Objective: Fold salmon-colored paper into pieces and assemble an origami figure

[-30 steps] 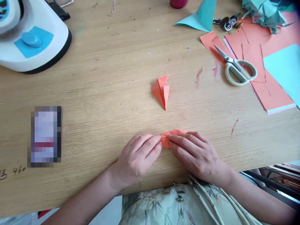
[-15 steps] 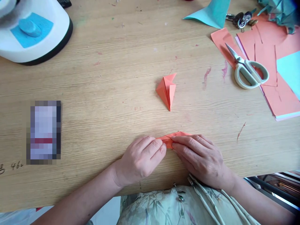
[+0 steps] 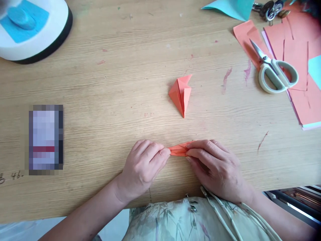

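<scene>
A narrow folded strip of orange paper lies on the wooden table near its front edge. My left hand pinches its left end with curled fingers. My right hand pinches and covers its right end, fingers pressed together. A finished folded orange paper piece, pointed toward me, lies on the table a little beyond the hands, untouched.
Scissors rest on orange paper sheets at the right. Teal paper and keys sit at the far right. A white and blue device stands at the far left. A blurred card lies to the left.
My hands have drawn slightly apart, showing more of the orange strip between them. The view has shifted, so everything on the table sits a bit higher and to the right.
</scene>
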Available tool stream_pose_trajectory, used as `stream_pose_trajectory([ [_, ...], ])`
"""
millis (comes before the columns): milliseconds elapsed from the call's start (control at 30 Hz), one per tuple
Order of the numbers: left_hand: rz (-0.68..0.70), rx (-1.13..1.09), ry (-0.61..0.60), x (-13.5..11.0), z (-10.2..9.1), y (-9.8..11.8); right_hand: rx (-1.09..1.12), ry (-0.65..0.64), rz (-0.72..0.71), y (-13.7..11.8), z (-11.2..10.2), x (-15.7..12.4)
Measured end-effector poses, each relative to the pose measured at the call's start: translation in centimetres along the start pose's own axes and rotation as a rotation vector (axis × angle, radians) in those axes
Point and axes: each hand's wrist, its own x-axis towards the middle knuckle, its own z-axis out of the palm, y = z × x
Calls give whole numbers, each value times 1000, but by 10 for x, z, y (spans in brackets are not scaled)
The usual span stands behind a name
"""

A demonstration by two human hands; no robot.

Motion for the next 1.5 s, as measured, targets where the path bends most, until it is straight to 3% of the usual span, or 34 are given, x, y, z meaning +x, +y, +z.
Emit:
stream_pose_trajectory([
  [333, -113, -92, -4, 10, 1, 5, 13, -18, 14, 1, -1, 2],
  [833, -124, -39, -38, -3, -4, -4, 87, -33, 109, -1, 1, 6],
  [1033, -208, -74, -82, -4, -6, -2, 87, -28, 127, -3, 1, 7],
  [1500, -230, -102, -4, -3, -3, -3, 69, -55, 209, -5, 4, 10],
])
